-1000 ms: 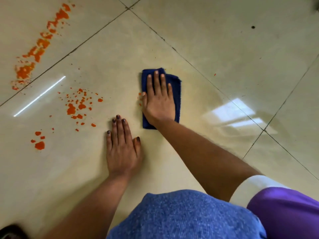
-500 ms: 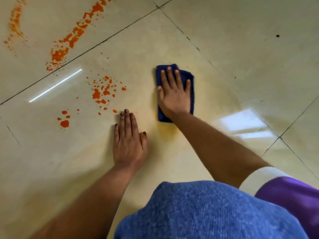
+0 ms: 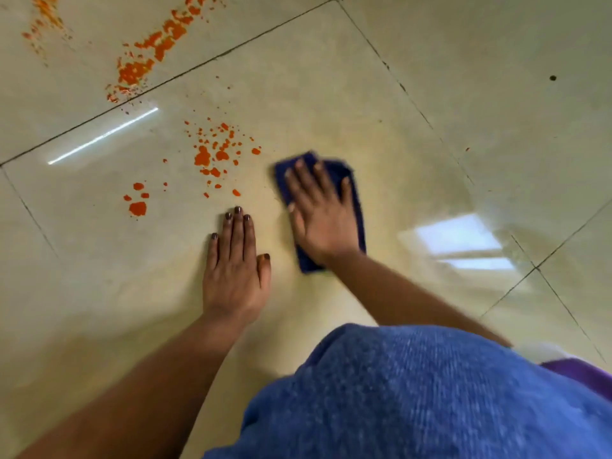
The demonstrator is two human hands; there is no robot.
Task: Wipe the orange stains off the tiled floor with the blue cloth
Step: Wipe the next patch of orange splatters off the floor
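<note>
My right hand (image 3: 319,213) lies flat on the folded blue cloth (image 3: 359,207) and presses it to the cream tiled floor (image 3: 331,94); the cloth is blurred with motion. My left hand (image 3: 235,266) rests flat on the tile, fingers together, just left of the cloth. Orange stains (image 3: 215,154) speckle the tile beyond my left fingertips, a short way left of the cloth. A second small cluster of orange stains (image 3: 137,203) lies further left. A long streak of orange stains (image 3: 149,51) crosses the far tile past the grout line.
My knee in blue fabric (image 3: 414,392) fills the lower right, with a purple garment (image 3: 583,376) at the edge. Dark grout lines (image 3: 231,49) divide the tiles. A window's reflection (image 3: 460,236) shines right of the cloth. A small dark spot (image 3: 552,77) sits far right.
My right hand has slid the cloth toward me and leftward, closer to the speckled stains. My left hand has stayed planted. The camera has shifted, showing more of the far streak.
</note>
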